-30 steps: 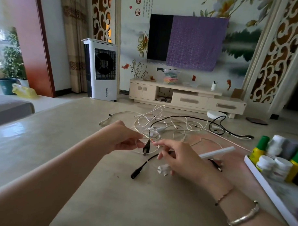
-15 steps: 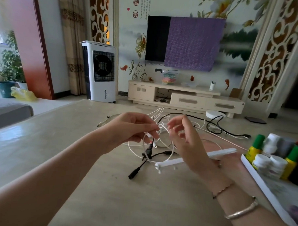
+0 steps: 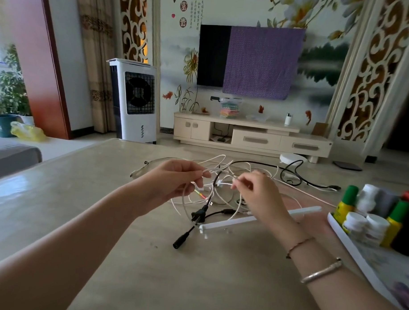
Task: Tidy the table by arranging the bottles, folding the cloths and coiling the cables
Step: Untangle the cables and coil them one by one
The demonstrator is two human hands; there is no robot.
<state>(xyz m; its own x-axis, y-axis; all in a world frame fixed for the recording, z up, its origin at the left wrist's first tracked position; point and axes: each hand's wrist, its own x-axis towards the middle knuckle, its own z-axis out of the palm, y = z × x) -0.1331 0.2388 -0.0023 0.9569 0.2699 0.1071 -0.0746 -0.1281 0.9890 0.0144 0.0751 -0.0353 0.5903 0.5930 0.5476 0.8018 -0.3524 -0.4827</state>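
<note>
Both hands are raised over the middle of the beige tabletop (image 3: 58, 196), working the cable tangle.

Left hand (image 3: 172, 179), centre of frame: fingers curled, thumb and fingertips pinching white cable strands (image 3: 218, 171) that run off to the right. A loop of the white cable hangs below this hand toward the tabletop.

Right hand (image 3: 255, 191), just right of centre: fingers bent, tips pinching a thin white strand near a small connector. Two bracelets on that wrist, lower right of frame.

Between the hands a black cable (image 3: 211, 192) drops down to a black plug (image 3: 199, 215). From there a lead continues to a black barrel-shaped connector (image 3: 180, 241) lying on the tabletop at lower centre. A second black cable (image 3: 291, 171) curls on the tabletop beyond the right hand and ends toward the right.

A long white bar (image 3: 243, 220) lies flat on the tabletop, running from below centre to the right and passing under the right wrist.

Right edge of frame: a white tray (image 3: 357, 255) holding bottles (image 3: 382, 214). Two are yellow with green caps, several are white with white lids, one has a red cap, and some at the back are dark. They stand close together and upright.

Background, upper frame: a wall television half covered by a purple cloth (image 3: 262, 61), a low cream cabinet (image 3: 252, 138), and a white air cooler (image 3: 133, 101) at upper left.
</note>
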